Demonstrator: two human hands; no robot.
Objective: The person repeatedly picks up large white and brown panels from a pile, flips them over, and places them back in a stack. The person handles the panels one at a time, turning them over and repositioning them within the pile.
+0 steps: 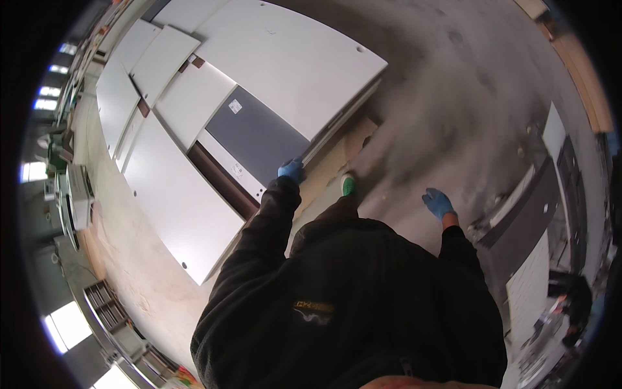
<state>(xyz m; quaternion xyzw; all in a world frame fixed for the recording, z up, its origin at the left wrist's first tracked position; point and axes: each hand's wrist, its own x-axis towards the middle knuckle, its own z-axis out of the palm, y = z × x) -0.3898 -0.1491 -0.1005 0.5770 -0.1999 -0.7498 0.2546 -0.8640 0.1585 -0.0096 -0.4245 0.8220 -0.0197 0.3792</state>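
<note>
My left hand [291,170], in a blue glove, is at the near edge of a dark grey panel [256,133], its fingers curled against that edge. A small white label [235,106] is stuck on the panel's far part. Beside it lies a narrow white strip [227,165] with small dark holes. A large white panel [291,58] overlaps the grey one on the right. My right hand [439,203], also blue-gloved, hangs over the floor away from the stack, fingers loosely bent and apart, holding nothing.
More white panels [175,201] spread over the left of the stack. Dark panels [525,220] stand or lean at the right. My green-and-white shoe [348,185] is on the dusty concrete floor [440,97]. At the lower right is a person [573,305] in dark clothing. A shelf unit [107,305] stands lower left.
</note>
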